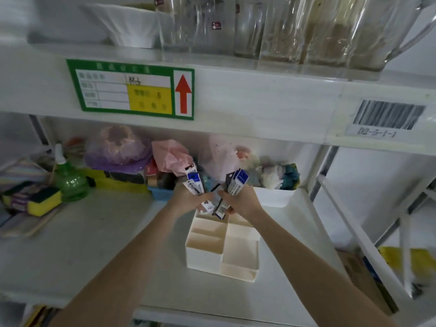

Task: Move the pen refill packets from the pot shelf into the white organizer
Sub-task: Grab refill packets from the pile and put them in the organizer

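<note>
Shelf-edge barcode label [389, 115] "D2-5-1-1"; refill packets [194, 182] in both hands

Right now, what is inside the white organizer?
The visible compartments of the white organizer look empty. Both hands hold refill packets over its far end, hiding the rear compartments.

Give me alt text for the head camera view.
Both hands, left hand and right hand, hold pen refill packets above a white organizer on a white shelf. Sponges lie left.
</note>
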